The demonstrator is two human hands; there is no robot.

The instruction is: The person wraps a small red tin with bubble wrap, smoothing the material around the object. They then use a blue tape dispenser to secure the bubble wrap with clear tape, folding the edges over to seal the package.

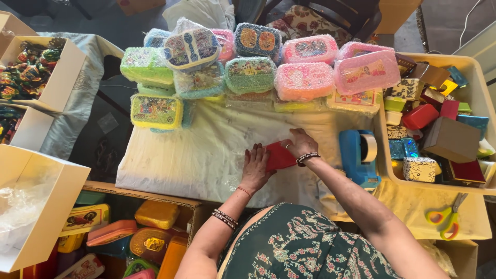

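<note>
Your left hand point(254, 168) lies flat & your right hand point(302, 144) pins the small red flat box point(279, 156) on clear wrap mid-worktop point(175, 160): wrapping barely begun, bubble-wrapped lunch boxes point(248, 62) stacked far, more unwrapped near left.
</note>
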